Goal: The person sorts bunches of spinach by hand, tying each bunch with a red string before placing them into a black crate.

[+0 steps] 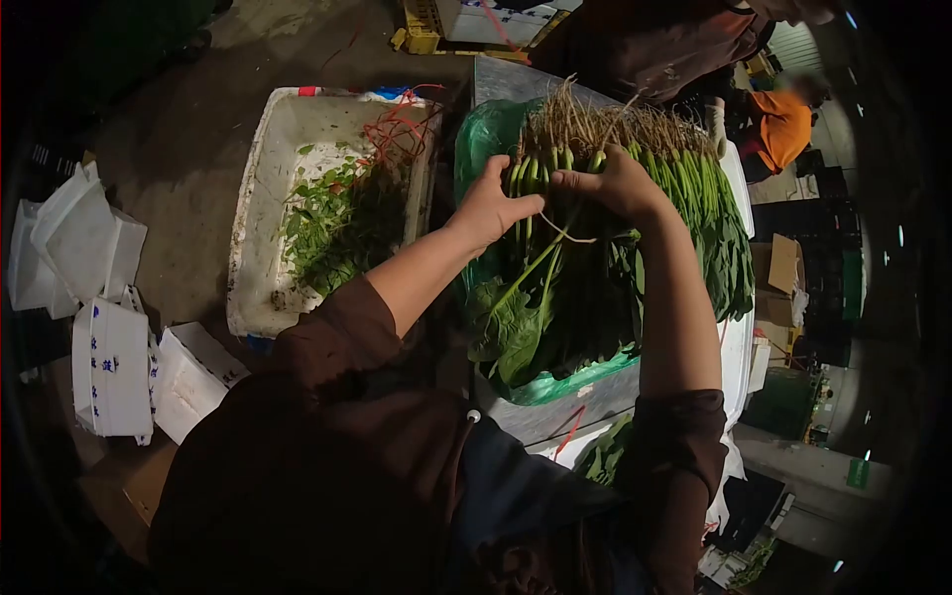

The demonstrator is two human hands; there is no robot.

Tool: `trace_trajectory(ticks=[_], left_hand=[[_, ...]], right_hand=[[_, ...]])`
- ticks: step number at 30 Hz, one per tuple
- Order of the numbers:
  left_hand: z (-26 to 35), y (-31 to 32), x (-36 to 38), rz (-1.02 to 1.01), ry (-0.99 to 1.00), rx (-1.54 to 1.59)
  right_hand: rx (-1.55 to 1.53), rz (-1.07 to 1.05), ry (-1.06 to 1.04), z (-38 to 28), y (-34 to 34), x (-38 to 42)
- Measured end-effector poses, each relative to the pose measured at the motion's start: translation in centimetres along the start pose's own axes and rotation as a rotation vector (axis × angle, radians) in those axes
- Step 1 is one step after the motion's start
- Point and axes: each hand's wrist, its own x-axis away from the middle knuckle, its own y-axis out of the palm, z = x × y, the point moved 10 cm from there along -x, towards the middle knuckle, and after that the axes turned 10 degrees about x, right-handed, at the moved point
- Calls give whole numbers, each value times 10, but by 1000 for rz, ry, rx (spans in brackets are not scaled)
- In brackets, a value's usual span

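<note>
Leafy green spinach with brown roots (719,213) is packed in rows, roots toward the far side, on green plastic film (479,134). At the left end of the rows, my left hand (486,210) curls around pale green spinach stems, its thumb across the near side. My right hand (625,186) grips the same row a little to the right, thumb pointing left and fingers among the stems. Some fingertips of both hands are hidden by the plants. A loose spinach plant (516,302) lies tilted below my hands, its thin root crossing the stems.
A dirty white tub (248,208) on the left holds leaf scraps (322,223) and red ties (402,124). Styrofoam boxes (111,367) lie on the floor at far left. Across the table stands a person in a dark top (645,50); another wears orange (781,129).
</note>
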Motion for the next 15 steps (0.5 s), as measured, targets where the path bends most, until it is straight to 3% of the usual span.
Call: trace_trajectory(ticks=[1,3,5,7,9,13,15], left_hand=[[3,3,3,-16,-17,38],[3,6,7,-28,-35,74],[1,-2,11,54,-11,205],[12,-4,21,103,62,116],[8,-1,27,133,42,243],[12,4,34,122,2,223],[24,20,36,-45,25,152]], right_hand=[[-5,3,-1,-8,-7,3],[-70,-400,105,-14,20,15],[-186,-359,18,-12,26,11],[-354,-240,-100,-7,29,3],[-418,-266,-138,-5,30,6],[-481,-249,-160,-17,18,18],[-461,-318,-172,-22,18,24]])
